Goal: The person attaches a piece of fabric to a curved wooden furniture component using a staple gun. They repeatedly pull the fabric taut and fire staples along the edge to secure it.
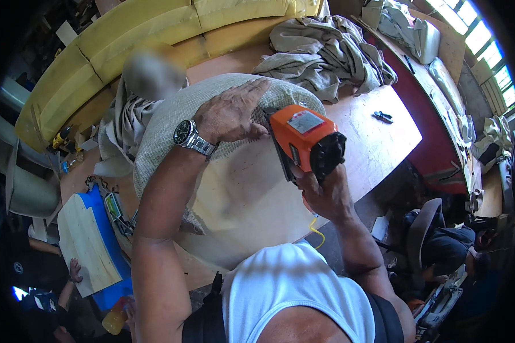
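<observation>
My right hand is wrapped round the handle of an orange and black staple gun, and a yellow air hose hangs below it. The gun's nose is at the edge of grey woven fabric, which is drawn over a rounded wooden panel. Flat on that fabric lies my left hand, fingers stretched out and thumb close to the gun. A steel watch is on the left wrist. What lies directly under the gun's nose is hidden.
Crumpled grey-beige fabric lies at the table's far side, with small black snips to its right. A long yellow foam sofa back curves behind. Someone's head shows beyond the panel. At left, another person's hand touches a plywood-topped blue piece.
</observation>
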